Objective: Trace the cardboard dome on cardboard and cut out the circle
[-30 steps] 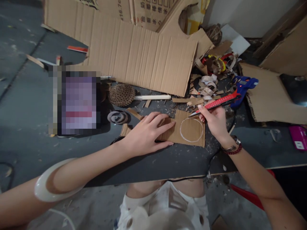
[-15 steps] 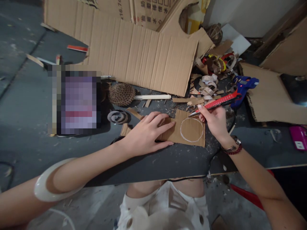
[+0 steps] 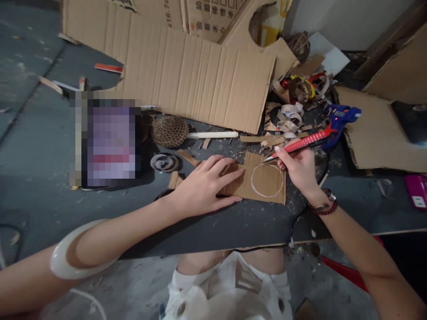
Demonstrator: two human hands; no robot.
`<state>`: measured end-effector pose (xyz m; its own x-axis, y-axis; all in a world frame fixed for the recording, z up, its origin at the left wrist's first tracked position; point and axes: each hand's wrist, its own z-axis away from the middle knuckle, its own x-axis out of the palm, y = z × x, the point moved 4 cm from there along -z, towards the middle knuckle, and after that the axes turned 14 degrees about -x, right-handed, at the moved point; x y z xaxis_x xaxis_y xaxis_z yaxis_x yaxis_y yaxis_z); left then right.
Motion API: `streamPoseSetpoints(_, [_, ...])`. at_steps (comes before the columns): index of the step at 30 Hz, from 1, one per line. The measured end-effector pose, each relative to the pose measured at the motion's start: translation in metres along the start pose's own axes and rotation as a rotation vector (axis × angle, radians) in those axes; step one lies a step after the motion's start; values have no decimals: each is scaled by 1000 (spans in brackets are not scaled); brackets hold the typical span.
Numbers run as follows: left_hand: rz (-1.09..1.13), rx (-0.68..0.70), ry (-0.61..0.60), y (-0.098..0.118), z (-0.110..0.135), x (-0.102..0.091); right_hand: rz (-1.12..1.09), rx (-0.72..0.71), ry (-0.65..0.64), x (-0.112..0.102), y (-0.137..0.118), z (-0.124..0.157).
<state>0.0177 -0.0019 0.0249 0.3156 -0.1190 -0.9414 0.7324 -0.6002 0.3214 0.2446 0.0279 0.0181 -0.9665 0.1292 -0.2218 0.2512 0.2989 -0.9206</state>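
A small piece of brown cardboard [image 3: 248, 189] lies on the dark table, with a white circle outline [image 3: 267, 195] drawn on its right part. My left hand [image 3: 203, 186] rests flat over the cardboard's left side, fingers spread, covering that end. With a pen-like grip, my right hand [image 3: 300, 171] holds a red utility knife [image 3: 307, 142]. Its blade tip points down to the left, at the cardboard near the top of the circle; I cannot tell how deep it sits. Just behind the knife's rear end is a blue glue gun [image 3: 338, 122] with a red light.
Behind my hands lie a large corrugated sheet [image 3: 196, 80] and a coiled-cardboard ball on a white stick [image 3: 213, 134]. A grey spiral coil [image 3: 164, 162] and a blurred-out screen [image 3: 111, 142] are to the left. Paper scraps [image 3: 290, 118] pile up near the glue gun. A black cable [image 3: 295, 222] crosses the front edge.
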Motion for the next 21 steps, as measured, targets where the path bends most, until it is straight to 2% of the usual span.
streamPoseSetpoints(4, [10, -7, -10, 0, 0, 0, 213, -193, -28, 0, -14, 4])
streamPoseSetpoints(6, [23, -11, -12, 0, 0, -1, 267, -232, -31, 0, -16, 5])
streamPoseSetpoints(8, [33, -14, -11, 0, 0, -1, 217, -197, -32, -1, -13, 3])
streamPoseSetpoints(13, [20, -1, 2, 0, 0, 0, 17, 20, -21, -2, 3, -3])
streamPoseSetpoints(21, [8, -13, -16, 0, 0, 0, -38, 76, 28, -5, 9, -4])
